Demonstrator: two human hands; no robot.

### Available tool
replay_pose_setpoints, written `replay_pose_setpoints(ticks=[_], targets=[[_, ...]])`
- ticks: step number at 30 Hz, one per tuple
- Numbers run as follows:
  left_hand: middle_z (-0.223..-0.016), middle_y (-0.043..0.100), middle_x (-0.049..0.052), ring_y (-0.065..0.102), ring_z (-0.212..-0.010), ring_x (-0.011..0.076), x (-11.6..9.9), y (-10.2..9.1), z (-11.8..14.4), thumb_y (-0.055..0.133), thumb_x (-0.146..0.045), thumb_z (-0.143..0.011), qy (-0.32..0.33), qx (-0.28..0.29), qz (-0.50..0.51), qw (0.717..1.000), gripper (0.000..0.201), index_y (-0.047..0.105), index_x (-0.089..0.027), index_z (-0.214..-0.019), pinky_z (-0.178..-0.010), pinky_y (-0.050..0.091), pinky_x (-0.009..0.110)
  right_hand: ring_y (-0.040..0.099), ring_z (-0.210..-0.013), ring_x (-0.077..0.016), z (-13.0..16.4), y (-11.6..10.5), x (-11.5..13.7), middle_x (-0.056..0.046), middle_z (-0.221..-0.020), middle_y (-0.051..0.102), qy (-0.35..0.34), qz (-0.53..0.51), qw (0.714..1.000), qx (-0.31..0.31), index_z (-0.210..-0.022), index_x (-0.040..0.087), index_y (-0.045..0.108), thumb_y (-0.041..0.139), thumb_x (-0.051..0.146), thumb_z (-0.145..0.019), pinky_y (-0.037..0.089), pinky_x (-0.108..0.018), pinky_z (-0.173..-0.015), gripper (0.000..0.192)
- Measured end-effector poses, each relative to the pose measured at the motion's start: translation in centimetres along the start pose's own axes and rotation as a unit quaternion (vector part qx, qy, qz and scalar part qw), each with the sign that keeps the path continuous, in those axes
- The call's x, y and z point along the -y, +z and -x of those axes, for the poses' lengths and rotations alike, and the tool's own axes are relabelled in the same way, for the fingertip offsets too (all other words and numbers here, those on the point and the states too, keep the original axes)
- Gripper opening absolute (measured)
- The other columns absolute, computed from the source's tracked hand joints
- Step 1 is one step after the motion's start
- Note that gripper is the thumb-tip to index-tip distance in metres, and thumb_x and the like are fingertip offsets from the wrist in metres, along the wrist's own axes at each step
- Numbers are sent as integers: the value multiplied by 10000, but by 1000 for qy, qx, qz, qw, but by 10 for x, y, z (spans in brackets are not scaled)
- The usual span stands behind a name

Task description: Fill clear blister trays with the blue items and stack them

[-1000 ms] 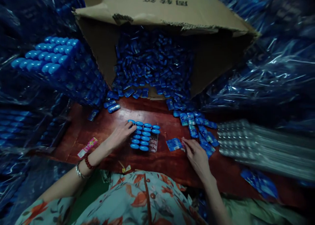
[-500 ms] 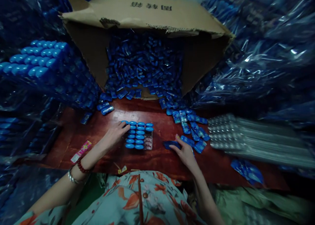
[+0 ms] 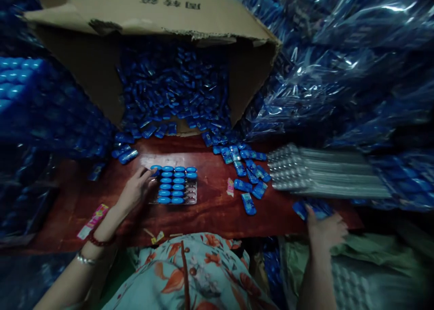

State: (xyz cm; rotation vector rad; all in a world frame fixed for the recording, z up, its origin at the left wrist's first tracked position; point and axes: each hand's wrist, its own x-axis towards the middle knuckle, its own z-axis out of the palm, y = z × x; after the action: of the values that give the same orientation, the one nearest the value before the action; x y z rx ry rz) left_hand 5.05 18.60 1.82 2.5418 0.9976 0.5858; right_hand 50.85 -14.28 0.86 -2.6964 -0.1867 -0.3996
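Note:
A clear blister tray (image 3: 190, 197) lies on the red-brown table, mostly filled with shiny blue capsule-shaped pieces (image 3: 178, 181). Several cavities at its lower right hold no blue piece. My left hand (image 3: 134, 190) is at the tray's upper left corner, its fingertips pinched on a blue capsule-shaped piece (image 3: 155, 172). Far to the right, my right hand (image 3: 325, 228) is over the table's front edge, somewhat blurred, with thumb and fingers apart. It is at a small heap of blue wrappers (image 3: 317, 208); whether it touches them is unclear.
A torn cardboard box (image 3: 162, 18) full of blue packets opens towards me. Loose blue packets (image 3: 249, 203) spread right of the tray, beside a long stack of clear blister trays (image 3: 339, 174). Filled blue trays (image 3: 20, 79) are piled left. A pink strip (image 3: 93, 221) lies near my left wrist.
My right hand has moved from the loose packets, where it had a dark blue wrapper, to the wrapper heap at right. A pink scrap now shows there. The view has turned right.

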Motion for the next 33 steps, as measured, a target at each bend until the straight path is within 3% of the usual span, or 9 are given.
replay_pose_setpoints(ticks=[4,11,13,17,19,22,25,30,33], targets=[[-946,517,57,535,-799,149,-10,-13,-13,385,-135,-862,25,59,-29,998,309,549,-172,-1121,-703,454,239,404,-1130,-507,24,9,41,-330,-1190,489,-58,-34,994,-86,-1257,121,513,444,560,-789,277,-697,-793,645],[-951,513,64,521,-830,157,-5,-16,-10,395,-98,-852,28,94,-8,995,261,542,-163,-1058,-722,447,254,515,-1022,-377,113,15,115,-220,-1027,559,-218,-211,953,-21,-1205,94,530,498,419,-846,389,-565,-845,484],[-956,513,63,520,-832,154,-4,-14,-8,396,-98,-858,20,85,7,996,250,542,-166,-1049,-729,448,253,543,-975,-303,142,13,145,-156,-1028,563,-315,-285,901,89,-1250,147,488,522,419,-846,434,-487,-837,489],[-965,519,62,519,-838,158,-3,-14,-6,396,-93,-857,17,86,2,996,266,548,-175,-1060,-742,452,266,417,-1218,-278,192,15,205,-113,-1336,419,-512,-302,736,325,-1387,262,329,543,453,-835,378,-474,-990,622],[-998,536,67,523,-893,169,-1,-18,-3,390,-87,-858,29,89,3,996,295,550,-188,-1084,-788,453,286,319,-1311,-276,207,21,221,-111,-1451,279,-527,-301,704,370,-1448,264,189,529,440,-847,331,-474,-1046,712],[-1096,553,77,524,-992,187,3,-25,3,372,-79,-868,46,90,10,995,347,537,-209,-1144,-860,447,321,204,-1377,-277,217,37,222,-110,-1518,140,-516,-306,702,384,-1473,242,28,494,414,-869,291,-485,-1078,782],[-1140,554,93,531,-1019,190,4,-25,7,358,-109,-896,47,87,-1,995,346,515,-204,-1190,-863,455,319,217,-1376,-273,225,59,214,-117,-1510,196,-511,-306,715,366,-1474,233,11,431,368,-901,261,-519,-1082,723],[-1148,565,74,535,-1002,174,1,-12,14,374,-209,-930,22,38,-25,999,336,499,-244,-1240,-855,461,304,367,-1298,-260,236,78,205,-112,-1415,395,-485,-335,721,363,-1437,230,226,377,326,-918,282,-526,-1061,549],[-1178,547,82,533,-1002,182,14,-10,22,415,-214,-909,10,-37,-42,998,368,498,-279,-1262,-863,455,329,443,-1232,-248,221,73,208,-114,-1344,472,-402,-370,745,382,-1359,206,369,400,352,-911,356,-474,-1018,472]])
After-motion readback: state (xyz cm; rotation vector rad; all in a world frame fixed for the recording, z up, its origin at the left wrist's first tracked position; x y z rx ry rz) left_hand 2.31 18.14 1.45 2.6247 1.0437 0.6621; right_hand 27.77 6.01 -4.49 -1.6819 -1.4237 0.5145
